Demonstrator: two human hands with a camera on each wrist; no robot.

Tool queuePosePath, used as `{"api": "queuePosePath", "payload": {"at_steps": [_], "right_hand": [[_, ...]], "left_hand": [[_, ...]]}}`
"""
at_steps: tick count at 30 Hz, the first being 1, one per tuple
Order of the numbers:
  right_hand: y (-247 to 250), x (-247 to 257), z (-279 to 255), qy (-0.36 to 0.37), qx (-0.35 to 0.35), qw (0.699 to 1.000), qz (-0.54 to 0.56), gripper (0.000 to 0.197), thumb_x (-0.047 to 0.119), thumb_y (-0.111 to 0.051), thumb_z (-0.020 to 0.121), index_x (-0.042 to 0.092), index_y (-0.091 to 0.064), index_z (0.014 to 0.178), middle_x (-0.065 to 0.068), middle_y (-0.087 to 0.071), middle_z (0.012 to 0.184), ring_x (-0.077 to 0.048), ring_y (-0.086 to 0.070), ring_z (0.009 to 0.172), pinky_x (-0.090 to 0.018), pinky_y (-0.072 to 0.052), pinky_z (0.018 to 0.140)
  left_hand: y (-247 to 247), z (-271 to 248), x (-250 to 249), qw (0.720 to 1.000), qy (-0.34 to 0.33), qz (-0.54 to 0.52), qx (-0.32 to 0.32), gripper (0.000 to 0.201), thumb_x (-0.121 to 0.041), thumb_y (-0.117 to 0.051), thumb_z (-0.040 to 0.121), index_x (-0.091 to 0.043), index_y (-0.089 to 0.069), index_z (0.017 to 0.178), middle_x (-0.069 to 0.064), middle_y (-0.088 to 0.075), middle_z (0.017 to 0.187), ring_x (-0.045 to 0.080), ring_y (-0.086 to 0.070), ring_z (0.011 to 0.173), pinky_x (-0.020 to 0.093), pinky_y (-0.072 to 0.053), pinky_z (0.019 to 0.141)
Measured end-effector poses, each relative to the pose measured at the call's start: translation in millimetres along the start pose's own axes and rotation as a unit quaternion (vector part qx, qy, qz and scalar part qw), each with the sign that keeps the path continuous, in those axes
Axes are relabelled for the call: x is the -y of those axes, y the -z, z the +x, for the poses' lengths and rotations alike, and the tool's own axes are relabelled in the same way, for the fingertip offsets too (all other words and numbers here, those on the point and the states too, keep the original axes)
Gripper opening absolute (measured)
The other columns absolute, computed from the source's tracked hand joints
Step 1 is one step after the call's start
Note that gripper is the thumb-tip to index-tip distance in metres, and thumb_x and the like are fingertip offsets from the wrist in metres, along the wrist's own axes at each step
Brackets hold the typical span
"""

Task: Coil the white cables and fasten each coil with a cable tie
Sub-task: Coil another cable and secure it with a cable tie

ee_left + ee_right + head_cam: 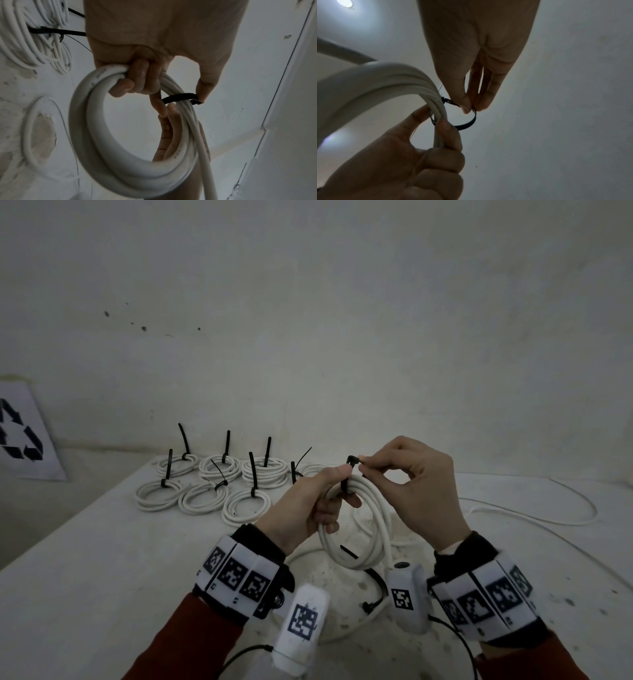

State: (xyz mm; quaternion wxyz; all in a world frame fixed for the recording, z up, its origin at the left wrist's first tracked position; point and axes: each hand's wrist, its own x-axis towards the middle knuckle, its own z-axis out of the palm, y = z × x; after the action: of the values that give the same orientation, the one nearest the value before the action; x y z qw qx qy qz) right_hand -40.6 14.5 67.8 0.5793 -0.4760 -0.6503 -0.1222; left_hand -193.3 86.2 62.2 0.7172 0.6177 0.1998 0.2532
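Recycling sign (20, 433) aside, left hand (305, 501) grips coil (356, 529); right hand (414, 484) pinches tie (351, 462).

Surface: pale, speckled table (85, 559), worn patches near front | Far side: 7 tied white coils (219, 467) in 2 rows, each with a black tie tail upright; an 8th partly hidden | Right: loose white cable (534, 520) trailing | Front centre: loose black cable ties (376, 594), partly hidden

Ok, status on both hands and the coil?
Left hand grips coil. Right hand pinches tie, looped round coil, still loose. Nothing in the way.
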Motion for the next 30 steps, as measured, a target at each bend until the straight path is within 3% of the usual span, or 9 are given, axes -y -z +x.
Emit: {"api": "queuePosePath", "payload": {"at_steps": [3,7,12,17,19,22,26,30], "right_hand": [[-2,1,0,0.035,0.002,0.999,-0.029,0.005,0.011,-0.078,0.077,0.010,-0.077,0.081,-0.001,-0.064,0.071,-0.006,-0.059,0.066,-0.012,-0.045,0.064],[-7,1,-4,0.040,-0.001,0.999,-0.009,0.009,0.008,-0.075,0.078,0.006,-0.076,0.088,-0.003,-0.062,0.075,-0.006,-0.058,0.071,-0.012,-0.051,0.065],[-8,3,-5,0.051,-0.024,0.998,-0.007,0.009,0.007,-0.073,0.081,0.007,-0.077,0.089,-0.002,-0.063,0.077,-0.007,-0.060,0.071,-0.016,-0.053,0.062],[-9,6,-6,0.082,-0.018,0.996,-0.008,0.009,0.003,-0.074,0.080,0.005,-0.076,0.089,-0.003,-0.067,0.077,-0.009,-0.062,0.071,-0.027,-0.053,0.061],[-7,8,-5,-0.002,-0.008,0.998,0.066,0.021,-0.003,-0.074,0.078,0.012,-0.072,0.093,-0.002,-0.068,0.078,-0.012,-0.067,0.077,-0.027,-0.056,0.066],[-6,12,-4,-0.165,-0.011,0.958,0.236,0.046,-0.012,-0.074,0.073,0.016,-0.051,0.102,-0.012,-0.068,0.079,-0.024,-0.070,0.081,-0.034,-0.058,0.073],[-8,15,-4,-0.182,-0.038,0.950,0.250,0.052,-0.016,-0.073,0.071,0.017,-0.042,0.097,-0.016,-0.068,0.074,-0.031,-0.070,0.076,-0.041,-0.059,0.074],[-10,19,-6,-0.145,-0.055,0.961,0.228,0.046,-0.017,-0.072,0.072,0.014,-0.041,0.088,-0.018,-0.067,0.072,-0.026,-0.071,0.076,-0.033,-0.057,0.075]], "left_hand": [[-1,-2,-2,1.000,0.013,-0.007,0.015,0.050,-0.056,-0.063,0.058,-0.006,-0.065,0.067,-0.004,-0.020,0.052,0.010,-0.016,0.047,0.020,-0.029,0.046],[0,-3,-4,0.999,0.035,-0.010,0.029,0.049,-0.055,-0.060,0.056,-0.007,-0.067,0.065,-0.004,-0.019,0.051,0.010,-0.016,0.046,0.022,-0.029,0.047],[2,-4,-6,0.998,0.048,0.004,0.038,0.047,-0.055,-0.059,0.055,-0.010,-0.068,0.061,-0.005,-0.019,0.050,0.010,-0.018,0.044,0.022,-0.029,0.046],[2,-4,-5,0.999,0.037,0.027,0.012,0.048,-0.057,-0.060,0.053,-0.009,-0.065,0.060,-0.005,-0.019,0.048,0.010,-0.017,0.044,0.020,-0.027,0.043],[2,-3,-4,0.999,0.013,0.044,-0.006,0.048,-0.058,-0.061,0.055,-0.010,-0.064,0.060,-0.006,-0.021,0.047,0.009,-0.018,0.043,0.021,-0.024,0.044],[1,-1,1,0.996,-0.027,0.079,-0.034,0.046,-0.058,-0.061,0.058,-0.012,-0.065,0.059,-0.011,-0.029,0.042,0.005,-0.023,0.038,0.022,-0.025,0.047],[-2,0,6,0.994,-0.036,0.087,-0.057,0.044,-0.059,-0.058,0.060,-0.016,-0.067,0.056,-0.010,-0.026,0.043,0.007,-0.022,0.039,0.024,-0.023,0.048],[-4,1,7,0.996,-0.021,0.049,-0.067,0.034,-0.051,-0.062,0.062,-0.022,-0.063,0.047,-0.007,-0.024,0.047,0.009,-0.019,0.042,0.026,-0.020,0.049]]}}
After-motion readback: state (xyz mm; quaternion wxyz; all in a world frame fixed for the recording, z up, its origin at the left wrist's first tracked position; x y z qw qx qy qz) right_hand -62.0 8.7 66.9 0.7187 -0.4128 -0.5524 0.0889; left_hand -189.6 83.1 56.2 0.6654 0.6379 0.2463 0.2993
